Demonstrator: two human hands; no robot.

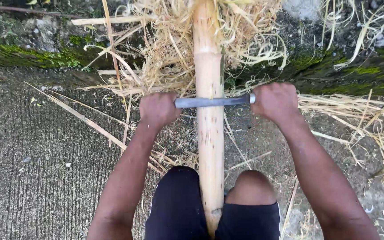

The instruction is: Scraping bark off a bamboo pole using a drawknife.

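Two hands are gripping one tool: the left hand (157, 109) is closing in a fist around one end of a drawknife (213, 102), and the right hand (275, 102) is clenching the other end, so the grey steel blade is lying crosswise on a bamboo pole (210, 120). The pole is running straight away from the person, its near end passing between the knees and black shorts (174, 209), its far end lying in a heap of pale shavings (170, 49). The step in hand looks like shaving the outer skin, since the surface near the blade is showing bare and pale. The next stroke probably calls for even force from both fists, with the blade staying square and shallow. Loose strips are lying on the concrete ground (36, 169), beside a mossy kerb (32, 58).
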